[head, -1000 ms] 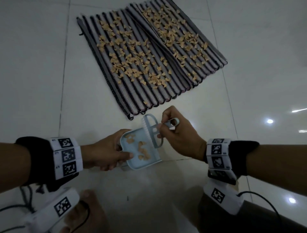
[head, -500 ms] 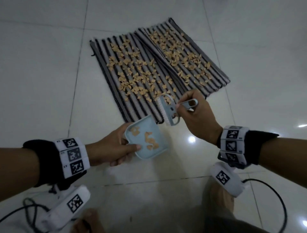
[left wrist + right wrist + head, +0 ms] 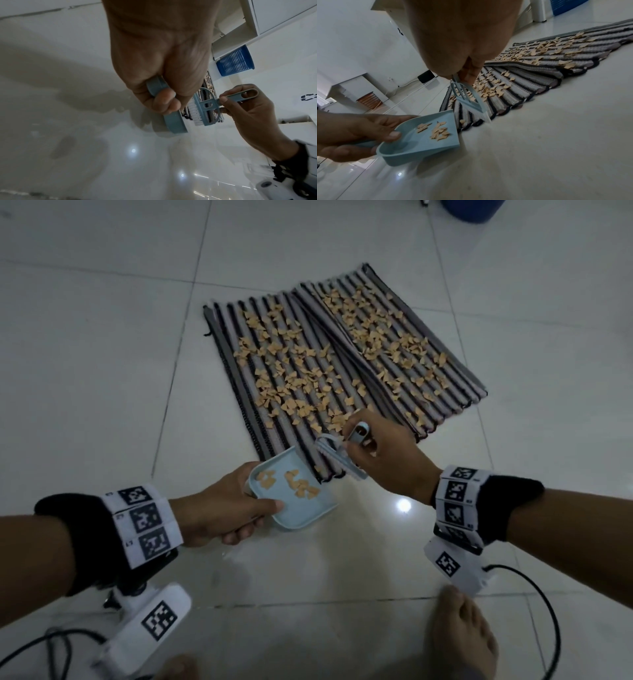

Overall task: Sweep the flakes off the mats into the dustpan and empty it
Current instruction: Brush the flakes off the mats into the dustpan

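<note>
Both hands are now reaching the mats' near edge. Left hand (image 3: 219, 510) is gripping the dustpan (image 3: 310, 513), fingers curled round its handle, lip touching the near-left mat (image 3: 274, 412). Right hand (image 3: 390, 463), just right of the pan, is pinching the brush (image 3: 337, 455), bristles on the fringe. Flakes (image 3: 298, 378) are covering both mats; some are lying in the pan. Pan handle is mostly hidden by fingers.

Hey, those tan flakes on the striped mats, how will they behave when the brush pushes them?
The flakes look thin and curled, so probably very light and apt to scatter. The ribbed mats may catch some between ridges. Those in the dustpan could slide out if it tilts.
</note>
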